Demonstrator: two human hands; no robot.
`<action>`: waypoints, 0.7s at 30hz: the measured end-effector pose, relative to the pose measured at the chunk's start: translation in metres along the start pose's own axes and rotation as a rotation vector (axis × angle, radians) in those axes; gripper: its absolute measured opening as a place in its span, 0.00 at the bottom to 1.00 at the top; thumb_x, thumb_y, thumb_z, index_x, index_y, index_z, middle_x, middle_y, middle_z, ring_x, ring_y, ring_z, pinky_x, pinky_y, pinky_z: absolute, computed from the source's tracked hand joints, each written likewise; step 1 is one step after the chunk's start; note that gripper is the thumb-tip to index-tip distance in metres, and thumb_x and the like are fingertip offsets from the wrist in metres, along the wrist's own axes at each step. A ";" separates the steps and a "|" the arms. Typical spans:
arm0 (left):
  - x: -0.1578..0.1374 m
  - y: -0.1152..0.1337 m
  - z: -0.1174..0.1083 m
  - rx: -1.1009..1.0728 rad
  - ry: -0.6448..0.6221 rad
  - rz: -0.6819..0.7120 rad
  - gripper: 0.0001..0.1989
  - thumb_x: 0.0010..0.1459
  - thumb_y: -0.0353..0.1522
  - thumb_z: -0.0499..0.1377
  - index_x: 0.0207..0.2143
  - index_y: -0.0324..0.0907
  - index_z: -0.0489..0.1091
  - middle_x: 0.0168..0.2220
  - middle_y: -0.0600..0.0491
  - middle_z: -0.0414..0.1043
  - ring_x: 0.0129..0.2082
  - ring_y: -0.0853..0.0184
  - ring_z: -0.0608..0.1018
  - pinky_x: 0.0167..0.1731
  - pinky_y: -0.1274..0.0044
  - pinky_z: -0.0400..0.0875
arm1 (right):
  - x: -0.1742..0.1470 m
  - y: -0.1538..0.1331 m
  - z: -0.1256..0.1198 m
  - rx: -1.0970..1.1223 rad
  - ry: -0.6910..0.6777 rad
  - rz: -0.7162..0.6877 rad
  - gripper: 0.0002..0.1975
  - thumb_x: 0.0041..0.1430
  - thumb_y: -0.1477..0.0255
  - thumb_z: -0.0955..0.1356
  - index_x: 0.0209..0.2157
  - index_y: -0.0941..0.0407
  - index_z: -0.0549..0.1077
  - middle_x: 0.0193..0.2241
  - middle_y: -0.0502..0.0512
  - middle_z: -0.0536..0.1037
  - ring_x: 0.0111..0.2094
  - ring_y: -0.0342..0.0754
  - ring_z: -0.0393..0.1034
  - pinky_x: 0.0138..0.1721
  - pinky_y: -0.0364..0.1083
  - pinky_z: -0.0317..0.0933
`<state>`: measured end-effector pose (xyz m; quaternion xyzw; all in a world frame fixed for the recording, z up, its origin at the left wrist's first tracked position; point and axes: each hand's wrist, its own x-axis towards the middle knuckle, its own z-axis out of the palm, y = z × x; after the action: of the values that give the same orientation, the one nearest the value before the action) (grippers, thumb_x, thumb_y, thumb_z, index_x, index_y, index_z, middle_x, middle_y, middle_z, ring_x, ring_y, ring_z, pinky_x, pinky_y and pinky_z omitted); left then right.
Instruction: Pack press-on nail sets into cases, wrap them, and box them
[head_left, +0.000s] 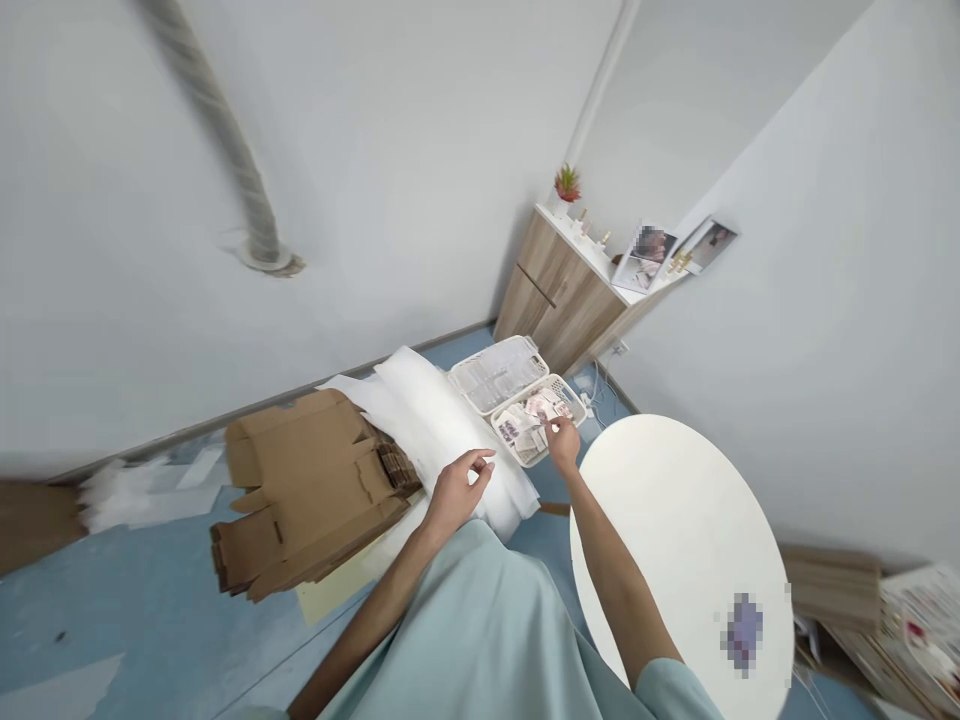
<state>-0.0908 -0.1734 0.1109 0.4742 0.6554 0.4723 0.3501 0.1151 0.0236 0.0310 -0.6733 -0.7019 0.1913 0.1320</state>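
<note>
My right hand (564, 445) is over the near edge of a white plastic basket (534, 461), fingers pressed together and pointing down. Small flat printed packets (517, 425) in white and pink fill this basket. Whatever is between my right fingertips is too small to make out. My left hand (459, 492) hovers above a stack of white foam sheets (427, 405), its fingers loosely curved and apart from the thumb, with nothing visible in it. Behind the first basket stands a second white basket (499, 372) holding clear plastic bags.
Flattened cardboard boxes (315, 470) lie on the blue floor to the left. A round white table (667, 500) stands close on my right, a blurred purple item (742, 632) on it. A wooden cabinet (562, 300) with picture frames and a plant is in the corner, cables (600, 390) beside it.
</note>
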 end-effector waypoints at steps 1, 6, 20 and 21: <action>0.004 0.000 0.008 -0.006 -0.022 0.008 0.14 0.65 0.39 0.56 0.48 0.47 0.78 0.35 0.54 0.79 0.38 0.64 0.83 0.44 0.73 0.76 | -0.007 0.003 -0.009 0.181 0.015 0.074 0.16 0.67 0.63 0.66 0.42 0.60 0.81 0.43 0.65 0.84 0.46 0.55 0.77 0.48 0.47 0.65; 0.017 0.010 0.052 -0.064 -0.163 0.063 0.15 0.65 0.36 0.55 0.49 0.45 0.77 0.44 0.50 0.79 0.42 0.64 0.83 0.48 0.70 0.77 | -0.066 0.028 -0.065 0.805 -0.026 0.296 0.21 0.55 0.53 0.71 0.37 0.57 0.80 0.32 0.56 0.82 0.34 0.49 0.74 0.37 0.45 0.67; -0.017 0.090 0.184 -0.327 -0.641 -0.137 0.23 0.60 0.52 0.65 0.38 0.41 0.79 0.36 0.48 0.82 0.41 0.58 0.83 0.49 0.68 0.77 | -0.207 0.119 -0.177 1.347 0.065 0.494 0.16 0.52 0.57 0.80 0.29 0.55 0.80 0.32 0.53 0.77 0.34 0.45 0.68 0.36 0.44 0.61; -0.022 0.095 0.191 -0.329 -0.653 -0.141 0.22 0.60 0.52 0.66 0.37 0.41 0.78 0.36 0.48 0.82 0.41 0.58 0.82 0.49 0.68 0.76 | -0.212 0.126 -0.180 1.385 0.069 0.494 0.16 0.52 0.57 0.80 0.29 0.55 0.81 0.32 0.53 0.77 0.34 0.45 0.67 0.36 0.44 0.61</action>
<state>0.1167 -0.1295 0.1424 0.4911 0.4555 0.3698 0.6439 0.3200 -0.1688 0.1512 -0.5798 -0.2436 0.5938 0.5019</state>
